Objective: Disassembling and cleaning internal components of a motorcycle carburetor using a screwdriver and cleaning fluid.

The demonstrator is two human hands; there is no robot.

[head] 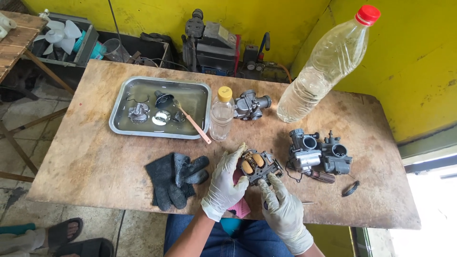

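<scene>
A: Okay, hands first. Left hand (223, 183), white glove, wrapped around the near-left side of a carburetor body (259, 165), gripping it.

B: Right hand (282, 205)?

A: Also gloved, fingers pinched closed on the carburetor's lower edge. Can't tell if a small tool is in there. Carburetor is held just above the table (95, 157), near its front edge, tan floats facing up.

B: Around it?

A: Something pink (243, 208) under the left wrist. Dark gloves (176, 178) lying just left of the hands. Right of them, two more carburetors (318, 154) side by side, touching, with a small black ring (351, 188) near them.

B: Further back?

A: Small clear bottle with yellow cap (222, 114) behind the hands, upright. Another carburetor (251, 104) just beside it on the right. Metal tray (119, 124) to its left, murky liquid inside, small parts and a brush (192, 122) lying in it. Big clear bottle with red cap (328, 64) leaning against the yellow wall, back right.

B: Anyone else?

A: Sandalled feet (66, 235) at bottom left on the floor.
</scene>
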